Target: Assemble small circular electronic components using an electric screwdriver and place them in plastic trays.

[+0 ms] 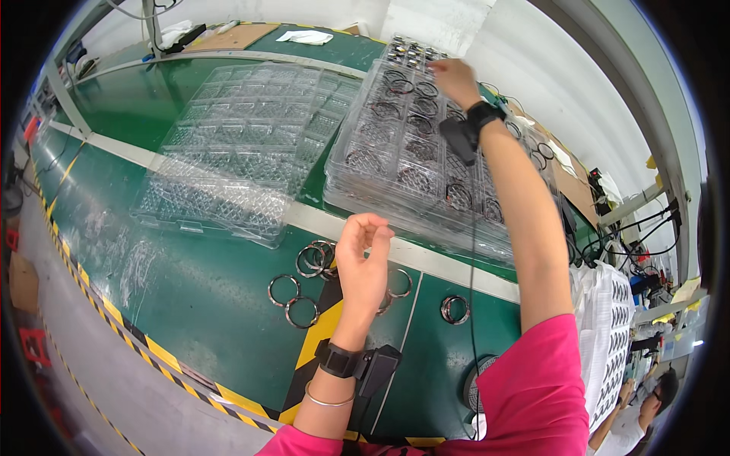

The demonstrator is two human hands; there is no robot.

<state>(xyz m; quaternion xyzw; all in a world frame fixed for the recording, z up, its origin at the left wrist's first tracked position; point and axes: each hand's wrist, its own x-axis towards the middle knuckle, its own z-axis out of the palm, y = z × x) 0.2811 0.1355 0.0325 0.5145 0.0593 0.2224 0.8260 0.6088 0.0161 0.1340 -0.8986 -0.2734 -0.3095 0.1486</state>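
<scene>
My left hand (363, 260) is raised over the near part of the green table, fingers curled toward the thumb; whatever it may pinch is too small to see. Below and beside it lie several dark, shiny rings (303, 311), some overlapping. My right hand (455, 80) reaches to the far end of a stacked clear compartment tray (363, 190), its fingertips bent down together by the far compartments. What they grip, if anything, cannot be made out. Many tray compartments hold similar rings (420, 149); small dark and light parts (411, 55) fill the far ones.
Left of the ringed tray lies a stack of clear compartment trays (228, 156). A small pile of rings (455, 309) sits at the right. A cable (473, 304) hangs across the view. Yellow-black tape marks the table edge. At the lower right another person (642, 410) sits.
</scene>
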